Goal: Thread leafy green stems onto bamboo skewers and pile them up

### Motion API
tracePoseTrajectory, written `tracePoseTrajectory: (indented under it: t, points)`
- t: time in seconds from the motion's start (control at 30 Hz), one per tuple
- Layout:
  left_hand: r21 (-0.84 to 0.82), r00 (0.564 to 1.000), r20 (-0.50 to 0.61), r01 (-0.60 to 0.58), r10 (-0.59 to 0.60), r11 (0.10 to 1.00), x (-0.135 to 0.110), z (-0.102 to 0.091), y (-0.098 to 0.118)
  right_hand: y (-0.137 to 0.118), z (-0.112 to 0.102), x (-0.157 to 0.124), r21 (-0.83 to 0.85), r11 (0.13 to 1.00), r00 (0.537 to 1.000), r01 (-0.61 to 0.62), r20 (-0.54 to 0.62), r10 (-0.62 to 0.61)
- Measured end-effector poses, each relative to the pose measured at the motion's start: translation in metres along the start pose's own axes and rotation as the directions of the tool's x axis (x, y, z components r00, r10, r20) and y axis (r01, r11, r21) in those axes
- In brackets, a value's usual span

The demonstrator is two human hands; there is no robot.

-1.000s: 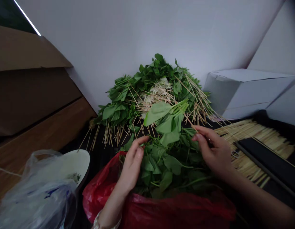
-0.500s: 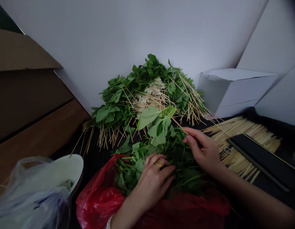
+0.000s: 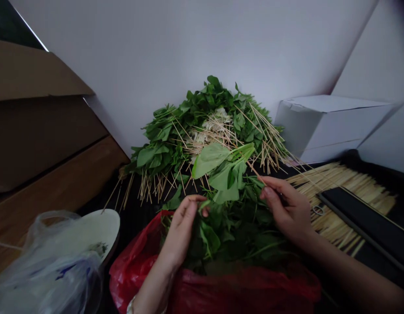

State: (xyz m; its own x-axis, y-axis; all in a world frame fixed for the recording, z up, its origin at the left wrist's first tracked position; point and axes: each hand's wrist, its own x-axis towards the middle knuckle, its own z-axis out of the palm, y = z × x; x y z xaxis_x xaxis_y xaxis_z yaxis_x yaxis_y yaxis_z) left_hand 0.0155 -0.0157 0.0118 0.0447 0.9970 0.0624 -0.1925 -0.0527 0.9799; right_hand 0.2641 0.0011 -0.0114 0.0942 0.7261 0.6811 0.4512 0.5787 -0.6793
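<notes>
My right hand (image 3: 285, 209) pinches a thin wooden skewer (image 3: 256, 171) near its lower end. Several broad green leaves (image 3: 221, 170) with pale stems are threaded on its far end. Over the left side of the red plastic bag (image 3: 136, 261), my left hand (image 3: 182, 231) is closed on a leafy green sprig (image 3: 208, 237), its stem between thumb and fingers. Loose leafy greens (image 3: 241, 235) fill the bag beneath both hands. Behind them rises a pile of skewered greens (image 3: 162, 135), with pale skewered pieces (image 3: 211, 131) in its middle and bare skewer ends pointing outward.
Bare skewers (image 3: 358, 185) lie spread at the right, under a black flat case (image 3: 365, 226) and a ring (image 3: 318, 210). A white box (image 3: 332, 126) stands behind. On the left are a white bowl (image 3: 110, 222), a clear plastic bag (image 3: 48, 279) and a cardboard box (image 3: 41, 139).
My left hand has come up out of the greens, moved left and taken hold of a leafy sprig. My right hand still holds the loaded skewer, now slightly farther right in view.
</notes>
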Motion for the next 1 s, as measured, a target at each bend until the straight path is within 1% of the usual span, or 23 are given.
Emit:
tracePoseTrajectory:
  t: [0.03, 0.07, 0.13, 0.23, 0.33, 0.43, 0.5, 0.63, 0.77, 0.83, 0.93, 1.0]
  points:
    - [-0.147, 0.998, -0.038, 0.040, -0.046, 0.988, 0.003, -0.002, 0.003, 0.000, -0.001, -0.001, -0.004, 1.000, 1.000, 0.004, 0.008, -0.004]
    - [-0.276, 0.994, -0.063, 0.071, -0.092, 0.959, 0.006, -0.006, 0.005, -0.001, -0.002, -0.001, -0.011, 1.000, 1.000, 0.013, 0.018, -0.012]
    - [-0.458, 0.982, -0.077, 0.120, -0.173, 0.881, 0.012, -0.014, 0.010, -0.003, -0.003, -0.002, -0.026, 0.999, 0.998, 0.046, 0.040, -0.044]
    - [-0.590, 0.960, -0.076, 0.175, -0.270, 0.788, 0.017, -0.026, 0.016, -0.005, -0.005, -0.002, -0.049, 0.990, 0.985, 0.135, 0.114, -0.129]
    - [-0.619, 0.940, -0.069, 0.223, -0.335, 0.753, 0.018, -0.032, 0.017, -0.006, -0.003, -0.002, -0.050, 0.966, 0.942, 0.253, 0.242, -0.234]
    - [-0.594, 0.931, -0.081, 0.242, -0.357, 0.767, 0.018, -0.028, 0.014, -0.005, 0.002, -0.003, -0.011, 0.933, 0.875, 0.359, 0.350, -0.333]
    - [-0.561, 0.937, -0.130, 0.200, -0.324, 0.803, 0.018, -0.024, 0.011, -0.004, 0.006, -0.004, 0.004, 0.923, 0.850, 0.386, 0.386, -0.357]
    - [-0.435, 0.958, -0.226, 0.065, -0.179, 0.898, 0.017, -0.020, 0.004, 0.000, 0.010, -0.007, -0.026, 0.934, 0.856, 0.355, 0.411, -0.314]
    - [-0.237, 0.962, -0.262, 0.010, -0.074, 0.972, 0.012, -0.022, 0.000, 0.003, 0.011, -0.008, -0.027, 0.930, 0.851, 0.365, 0.415, -0.322]
    - [-0.154, 0.966, -0.255, -0.004, -0.036, 0.988, 0.010, -0.022, 0.000, 0.003, 0.011, -0.008, -0.015, 0.927, 0.846, 0.375, 0.414, -0.335]
    - [-0.073, 0.971, -0.237, -0.010, -0.008, 0.997, 0.008, -0.021, 0.001, 0.003, 0.012, -0.008, 0.005, 0.927, 0.841, 0.376, 0.418, -0.343]
    - [-0.019, 0.969, -0.245, -0.025, 0.020, 0.999, 0.008, -0.020, 0.002, 0.004, 0.012, -0.007, 0.015, 0.928, 0.841, 0.373, 0.416, -0.345]
